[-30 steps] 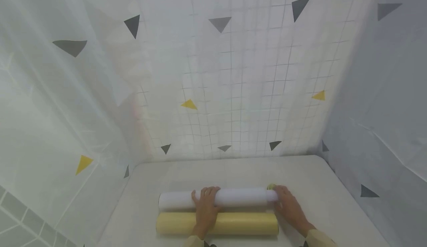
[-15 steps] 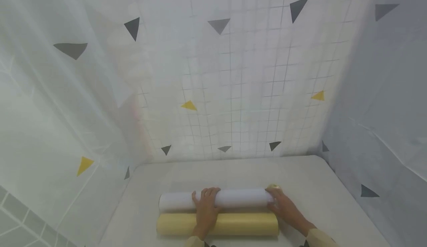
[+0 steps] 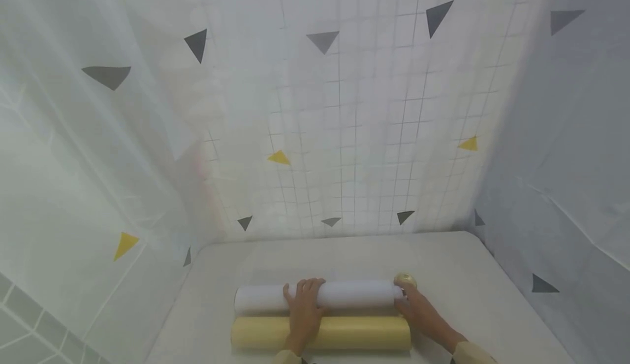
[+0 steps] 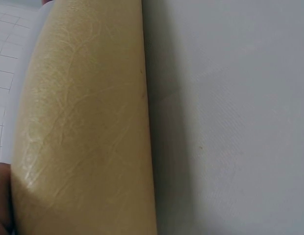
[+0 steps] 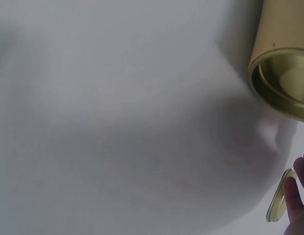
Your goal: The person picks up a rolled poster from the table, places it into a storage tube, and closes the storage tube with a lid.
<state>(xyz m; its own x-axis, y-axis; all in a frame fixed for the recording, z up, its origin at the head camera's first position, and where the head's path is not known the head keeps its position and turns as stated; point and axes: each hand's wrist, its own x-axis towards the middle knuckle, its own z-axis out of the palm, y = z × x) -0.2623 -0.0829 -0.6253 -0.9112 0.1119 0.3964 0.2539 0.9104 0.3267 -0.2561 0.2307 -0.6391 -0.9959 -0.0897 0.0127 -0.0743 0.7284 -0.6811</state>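
On the white table lies a white paper roll (image 3: 359, 294), just behind and parallel to a yellow-tan cardboard tube (image 3: 366, 333). My left hand (image 3: 305, 310) reaches across the tube and grips the roll left of its middle, fingers over the far side and thumb on the near side. At the roll's right end my right hand (image 3: 422, 310) pinches the narrower end between thumb and fingers. A round gold lid (image 3: 407, 278) shows just beyond the right fingertips; the right wrist view has this lid (image 5: 279, 199) behind a finger. The cardboard tube (image 5: 284, 29) shows a gold rim around a hollow end.
Beyond the table (image 3: 344, 254) hangs a pale, translucent sheet (image 3: 354, 107) printed with grey and yellow triangles, with a grid pattern showing through it. Similar sheeting (image 3: 566, 178) closes off the right side and the left. Grey tiles (image 3: 29, 312) show at the lower left.
The right hand has shifted slightly left onto the roll's end, and less of the narrower end shows. More of the gold lid is visible behind the fingers. The left hand stays in place.
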